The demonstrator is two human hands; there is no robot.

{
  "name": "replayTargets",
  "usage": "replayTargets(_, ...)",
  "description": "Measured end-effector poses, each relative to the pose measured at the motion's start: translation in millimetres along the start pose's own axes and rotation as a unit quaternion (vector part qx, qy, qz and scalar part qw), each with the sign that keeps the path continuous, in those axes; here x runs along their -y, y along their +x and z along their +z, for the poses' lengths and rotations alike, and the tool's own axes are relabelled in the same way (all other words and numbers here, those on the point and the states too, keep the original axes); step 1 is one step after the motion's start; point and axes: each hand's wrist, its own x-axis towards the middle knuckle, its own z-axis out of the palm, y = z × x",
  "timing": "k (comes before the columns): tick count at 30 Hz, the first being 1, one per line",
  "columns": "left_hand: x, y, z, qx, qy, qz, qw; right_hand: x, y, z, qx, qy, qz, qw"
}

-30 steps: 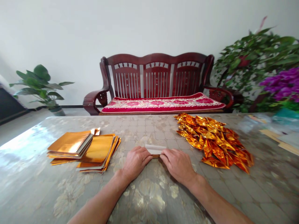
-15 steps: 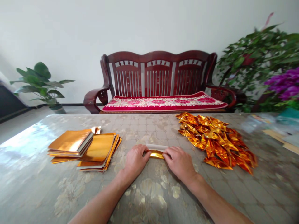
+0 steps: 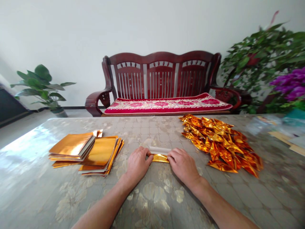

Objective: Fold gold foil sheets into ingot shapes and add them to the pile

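Note:
Between my two hands lies a sheet of gold foil paper (image 3: 160, 158), its near part folded over and a pale strip showing along the far side. My left hand (image 3: 139, 160) grips its left end, thumb and fingers pinched together. At the right end my right hand (image 3: 182, 162) pinches it the same way. Both hands rest low on the table, and the sheet's ends are hidden under the fingers. To the left sit stacks of flat gold foil sheets (image 3: 101, 151). A heap of folded, pointed gold foil pieces (image 3: 221, 144) spreads out to the right.
A patterned cover lies over the table (image 3: 152, 203). Clear plastic wrapping (image 3: 264, 124) and flat tan pieces (image 3: 283, 140) are at the far right. Behind the table stands a dark red wooden bench (image 3: 162, 76) with a red floral cushion (image 3: 166, 105). Potted plants flank it.
The folded gold part between my hands looks flatter, with a straighter near edge. My thumbs have shifted slightly outward; the stacks and the heap are unmoved.

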Motion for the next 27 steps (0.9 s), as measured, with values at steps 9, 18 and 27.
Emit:
replayTargets(9,0.1,1.5,-0.1,0.004,0.013,-0.037,0.999,-1.5,1.8,2.3,-0.002,-0.030,0.006,1.000)
replayTargets(18,3.8,2.9,2.0,0.001,-0.027,-0.049,0.998,-1.9,0.6,3.0,0.001,-0.049,-0.006,0.999)
replayTargets(27,6.1,6.2,1.3,0.009,-0.065,-0.061,0.996,-7.0,2.7,3.0,0.005,-0.044,-0.015,0.999)
